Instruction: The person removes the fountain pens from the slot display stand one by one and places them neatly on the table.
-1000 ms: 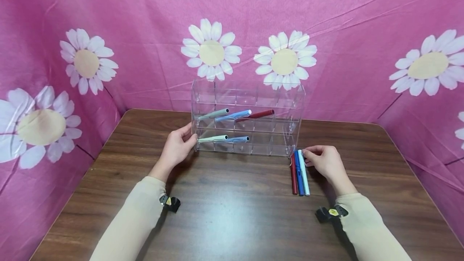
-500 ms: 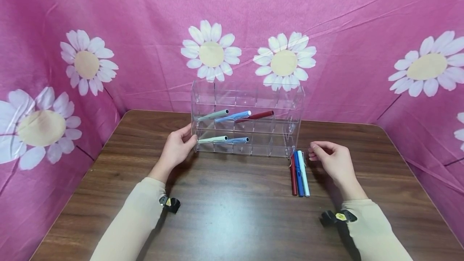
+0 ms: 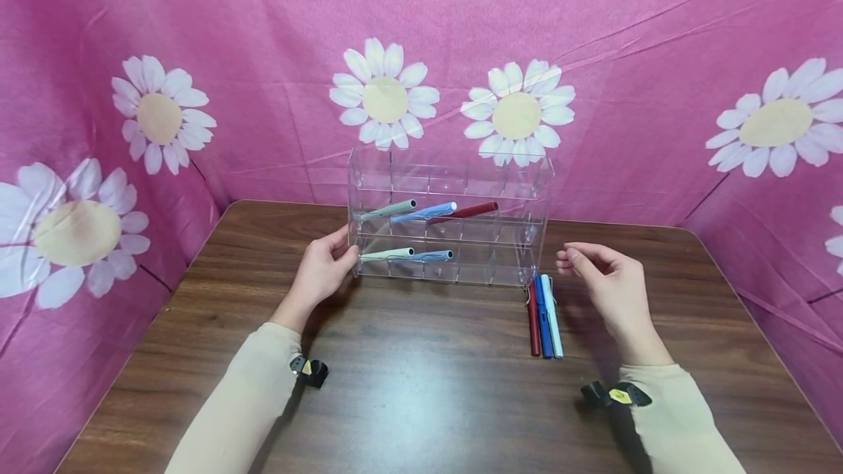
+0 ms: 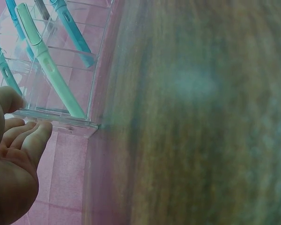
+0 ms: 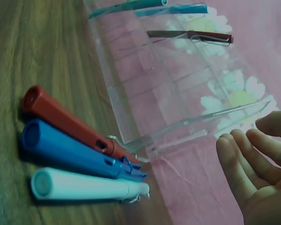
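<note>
A clear plastic pen rack [image 3: 474, 262] with tiered compartments stands at the back of the table. My left hand [image 3: 323, 265] pinches its left side panel, thumb on one face and fingers on the other, as the left wrist view shows. In the lower tier lean a pale green pen [image 3: 387, 254] and a blue pen [image 3: 432, 255]; above them are a grey-green pen [image 3: 388, 209], a light blue pen [image 3: 424, 212] and a dark red pen [image 3: 463, 212]. My right hand [image 3: 609, 284] holds nothing, fingers loosely bent beside the rack's right end.
Three capped pens lie side by side at the rack's front right corner: a red pen [image 5: 65, 119], a blue pen [image 5: 75, 150] and a white pen [image 5: 84, 184]. A pink flowered cloth [image 3: 283, 57] hangs behind the wooden table [image 3: 408, 386].
My right hand has come away from the white pen, moving right and then slightly up toward the rack's end. The left hand and the rack stay put.
</note>
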A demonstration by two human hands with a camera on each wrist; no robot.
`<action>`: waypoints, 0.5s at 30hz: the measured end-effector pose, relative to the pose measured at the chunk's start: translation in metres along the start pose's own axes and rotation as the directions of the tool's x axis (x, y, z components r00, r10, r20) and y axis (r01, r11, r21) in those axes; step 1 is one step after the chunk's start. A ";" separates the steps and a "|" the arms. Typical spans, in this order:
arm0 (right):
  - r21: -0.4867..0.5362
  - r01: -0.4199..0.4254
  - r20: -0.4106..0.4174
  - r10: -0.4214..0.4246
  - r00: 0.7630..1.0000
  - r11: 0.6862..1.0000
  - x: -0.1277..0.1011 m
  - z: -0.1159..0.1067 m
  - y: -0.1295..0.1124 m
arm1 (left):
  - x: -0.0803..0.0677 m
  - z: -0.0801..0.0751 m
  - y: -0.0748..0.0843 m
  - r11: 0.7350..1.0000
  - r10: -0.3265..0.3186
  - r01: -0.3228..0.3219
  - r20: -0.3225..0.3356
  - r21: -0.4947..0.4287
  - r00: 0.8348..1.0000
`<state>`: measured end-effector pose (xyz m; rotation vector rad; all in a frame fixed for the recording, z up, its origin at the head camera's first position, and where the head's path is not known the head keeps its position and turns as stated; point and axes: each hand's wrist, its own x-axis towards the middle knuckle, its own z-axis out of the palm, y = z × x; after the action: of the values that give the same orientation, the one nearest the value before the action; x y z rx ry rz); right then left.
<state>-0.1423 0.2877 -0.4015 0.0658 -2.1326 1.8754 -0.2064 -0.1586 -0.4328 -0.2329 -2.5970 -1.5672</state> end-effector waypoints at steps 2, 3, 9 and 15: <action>0.012 0.027 -0.005 -0.027 1.000 1.000 0.000 0.003 -0.003 | 0.000 0.000 0.000 1.000 -0.002 0.002 0.000 -0.002 1.000; 0.018 0.039 -0.009 -0.039 0.999 0.999 -0.001 0.004 -0.004 | 0.000 0.000 0.000 1.000 -0.003 0.003 0.000 -0.003 1.000; 0.047 0.099 -0.032 -0.098 0.995 0.994 0.000 0.014 -0.013 | 0.000 0.001 -0.001 1.000 0.001 -0.001 -0.001 -0.004 1.000; 0.052 0.133 -0.010 -0.133 0.991 0.990 0.002 0.023 -0.022 | 0.001 0.001 -0.002 1.000 0.004 -0.004 0.000 0.000 1.000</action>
<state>-0.1441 0.2620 -0.3824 0.2073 -2.0217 1.8513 -0.2073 -0.1585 -0.4348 -0.2387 -2.5944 -1.5663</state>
